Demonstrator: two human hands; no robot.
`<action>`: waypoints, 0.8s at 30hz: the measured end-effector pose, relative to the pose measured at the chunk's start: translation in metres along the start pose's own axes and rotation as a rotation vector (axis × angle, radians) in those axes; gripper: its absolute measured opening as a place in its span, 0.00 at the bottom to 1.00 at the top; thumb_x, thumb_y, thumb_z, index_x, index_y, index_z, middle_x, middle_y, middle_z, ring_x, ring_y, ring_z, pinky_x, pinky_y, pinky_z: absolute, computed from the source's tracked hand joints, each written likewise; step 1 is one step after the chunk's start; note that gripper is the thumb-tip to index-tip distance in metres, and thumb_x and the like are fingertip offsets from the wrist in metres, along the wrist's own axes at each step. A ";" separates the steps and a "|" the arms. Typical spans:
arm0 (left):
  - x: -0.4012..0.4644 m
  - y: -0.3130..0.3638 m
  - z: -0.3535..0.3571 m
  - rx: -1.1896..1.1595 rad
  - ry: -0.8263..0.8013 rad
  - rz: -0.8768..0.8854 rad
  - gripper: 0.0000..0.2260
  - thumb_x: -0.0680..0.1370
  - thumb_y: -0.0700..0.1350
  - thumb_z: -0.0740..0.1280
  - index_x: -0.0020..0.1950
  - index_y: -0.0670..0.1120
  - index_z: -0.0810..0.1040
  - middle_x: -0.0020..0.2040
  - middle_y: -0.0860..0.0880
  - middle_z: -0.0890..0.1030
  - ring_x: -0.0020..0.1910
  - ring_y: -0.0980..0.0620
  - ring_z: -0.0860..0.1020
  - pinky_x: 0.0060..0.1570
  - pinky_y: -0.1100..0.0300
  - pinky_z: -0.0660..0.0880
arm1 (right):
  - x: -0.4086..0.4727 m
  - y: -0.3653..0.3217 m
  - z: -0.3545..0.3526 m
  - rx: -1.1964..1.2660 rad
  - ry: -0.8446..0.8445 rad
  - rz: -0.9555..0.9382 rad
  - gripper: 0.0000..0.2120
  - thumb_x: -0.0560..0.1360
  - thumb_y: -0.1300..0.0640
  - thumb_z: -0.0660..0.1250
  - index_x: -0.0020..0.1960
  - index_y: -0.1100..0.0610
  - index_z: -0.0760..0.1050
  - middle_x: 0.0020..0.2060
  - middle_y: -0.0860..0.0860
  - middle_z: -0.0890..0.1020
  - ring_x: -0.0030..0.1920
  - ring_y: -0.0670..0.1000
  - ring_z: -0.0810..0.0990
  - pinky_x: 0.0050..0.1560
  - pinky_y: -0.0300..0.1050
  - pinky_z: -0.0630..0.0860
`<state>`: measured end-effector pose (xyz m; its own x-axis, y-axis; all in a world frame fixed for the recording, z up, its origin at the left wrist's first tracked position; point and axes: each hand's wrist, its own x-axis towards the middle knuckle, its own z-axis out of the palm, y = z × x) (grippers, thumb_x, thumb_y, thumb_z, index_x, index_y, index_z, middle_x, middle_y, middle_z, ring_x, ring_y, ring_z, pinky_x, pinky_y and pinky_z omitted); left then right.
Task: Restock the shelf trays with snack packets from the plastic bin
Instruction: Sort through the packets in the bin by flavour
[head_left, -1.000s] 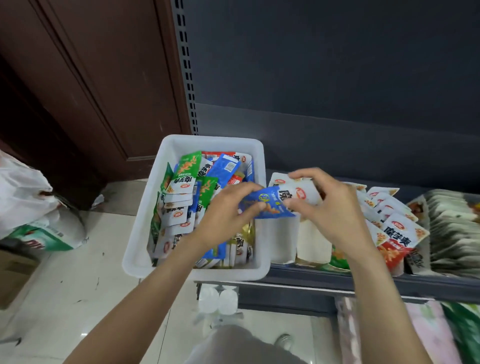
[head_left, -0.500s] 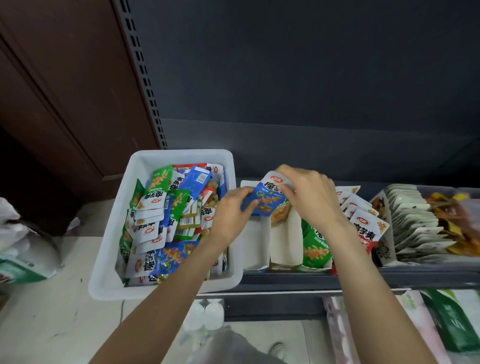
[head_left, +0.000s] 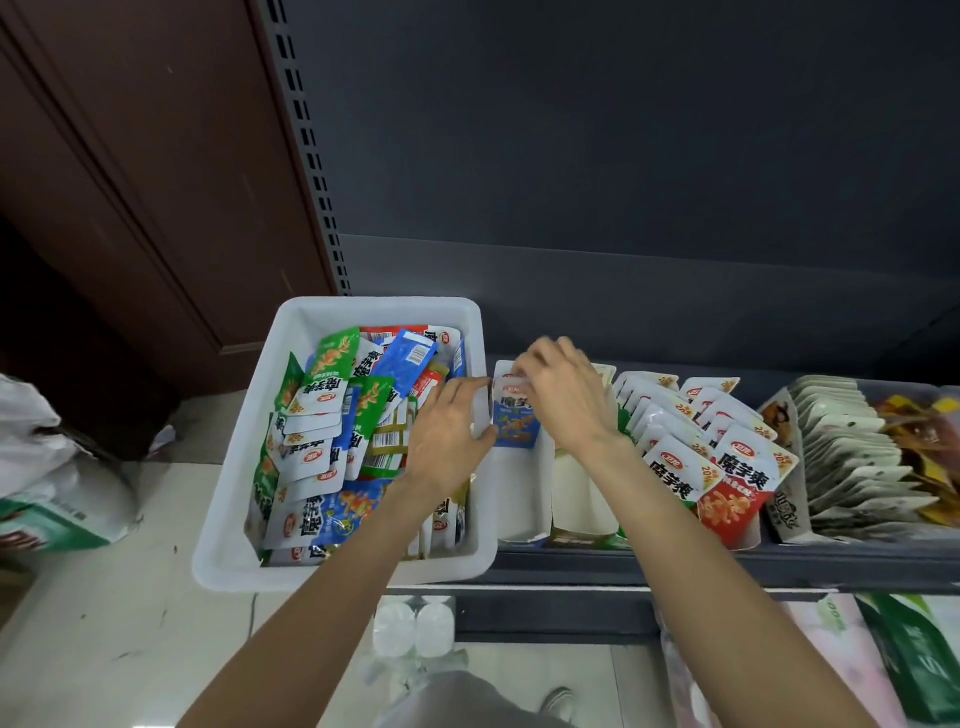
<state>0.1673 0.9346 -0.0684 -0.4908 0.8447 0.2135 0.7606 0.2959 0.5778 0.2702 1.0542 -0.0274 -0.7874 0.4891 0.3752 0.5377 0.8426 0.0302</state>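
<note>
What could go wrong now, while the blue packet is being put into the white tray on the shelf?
1. The blue packet stands alone at the back of the nearly empty white tray; once the right hand lets go, it may fall flat.
2. The plastic bin seems to overhang the shelf's front edge, so a push from the left hand might tip it.

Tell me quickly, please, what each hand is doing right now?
Left hand: open, fingers touching the blue packet.
Right hand: pinching the blue packet's top.
</note>
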 end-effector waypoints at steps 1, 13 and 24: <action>0.000 0.001 -0.001 -0.006 -0.007 -0.013 0.24 0.75 0.48 0.69 0.69 0.48 0.67 0.66 0.49 0.72 0.66 0.52 0.68 0.63 0.59 0.66 | -0.001 0.002 0.001 0.080 0.088 0.023 0.15 0.63 0.67 0.75 0.48 0.59 0.80 0.43 0.54 0.79 0.43 0.56 0.77 0.40 0.47 0.76; -0.061 -0.058 -0.065 -0.021 0.384 -0.082 0.11 0.76 0.51 0.61 0.51 0.46 0.77 0.38 0.55 0.79 0.38 0.55 0.75 0.36 0.60 0.70 | -0.034 -0.085 -0.029 0.613 -0.085 -0.048 0.07 0.77 0.60 0.64 0.53 0.54 0.78 0.46 0.48 0.83 0.39 0.44 0.79 0.37 0.43 0.77; -0.070 -0.095 -0.077 0.288 -0.047 -0.228 0.20 0.66 0.40 0.76 0.56 0.42 0.79 0.58 0.44 0.76 0.58 0.43 0.73 0.51 0.52 0.75 | -0.002 -0.144 0.053 0.280 -0.622 -0.186 0.34 0.76 0.60 0.65 0.77 0.55 0.52 0.77 0.52 0.53 0.76 0.52 0.49 0.75 0.53 0.51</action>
<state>0.0964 0.8132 -0.0779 -0.6465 0.7602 0.0646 0.7258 0.5867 0.3591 0.1784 0.9442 -0.0816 -0.9299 0.2989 -0.2142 0.3452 0.9102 -0.2287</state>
